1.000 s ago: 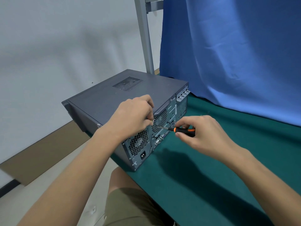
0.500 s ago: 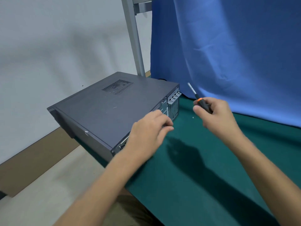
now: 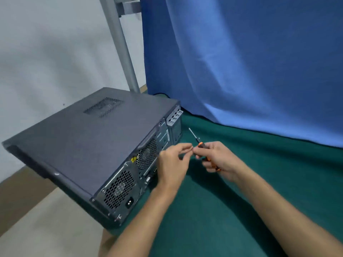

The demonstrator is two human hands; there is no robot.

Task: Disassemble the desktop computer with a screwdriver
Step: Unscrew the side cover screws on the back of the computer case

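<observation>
Computer (image 3: 96, 145) lies on its side at the left end of the green worktop (image 3: 241, 201). Its long axis runs away to the far left, and the rear panel (image 3: 130, 182) faces the hands. Left hand (image 3: 172, 162) is just beside that panel, the nearer of the two. Its fingertips are pinched together, maybe on a screw, but it's too small to tell. Right hand (image 3: 219, 160) is wrapped round the screwdriver (image 3: 201, 145), fingertips about touching the left's. The shaft points up and away, tip in the air, on no screw. Next bite likely means swinging the tip left onto the panel.
</observation>
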